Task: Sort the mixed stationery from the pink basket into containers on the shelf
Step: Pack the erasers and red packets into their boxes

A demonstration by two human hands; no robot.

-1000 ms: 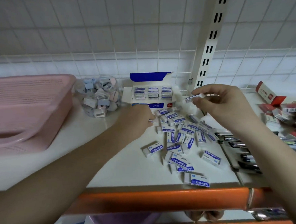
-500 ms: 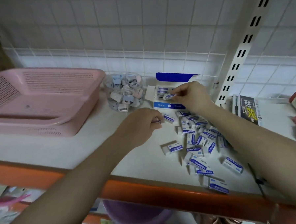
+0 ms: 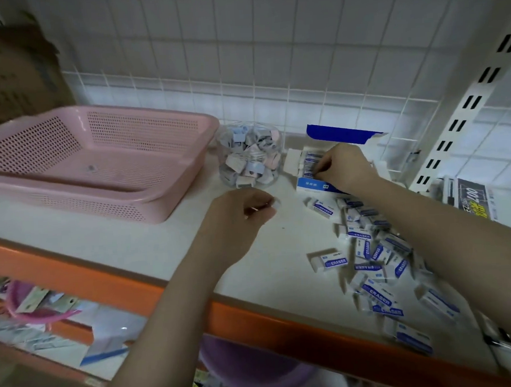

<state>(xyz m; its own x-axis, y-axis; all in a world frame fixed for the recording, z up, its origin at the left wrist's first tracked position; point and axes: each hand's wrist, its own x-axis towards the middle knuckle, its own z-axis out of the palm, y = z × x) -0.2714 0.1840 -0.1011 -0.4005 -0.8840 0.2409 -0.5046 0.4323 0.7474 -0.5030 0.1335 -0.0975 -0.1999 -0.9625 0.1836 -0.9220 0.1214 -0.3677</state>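
Right hand (image 3: 343,166) fingertips pinching an eraser into the open eraser box (image 3: 315,172) upper centre, left hand (image 3: 237,218) fingers curled on a small eraser, loose erasers (image 3: 376,255) lower right, pink basket (image 3: 159,195) left.

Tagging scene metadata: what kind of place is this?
Probably a stationery shop or its stockroom. Slotted shelf upright with wire grid backing, an orange-edged shelf, a retail eraser box being filled, and loose boxed erasers.

Bare shelf (image 3: 167,236) between pink basket (image 3: 160,204) and erasers (image 3: 373,255).
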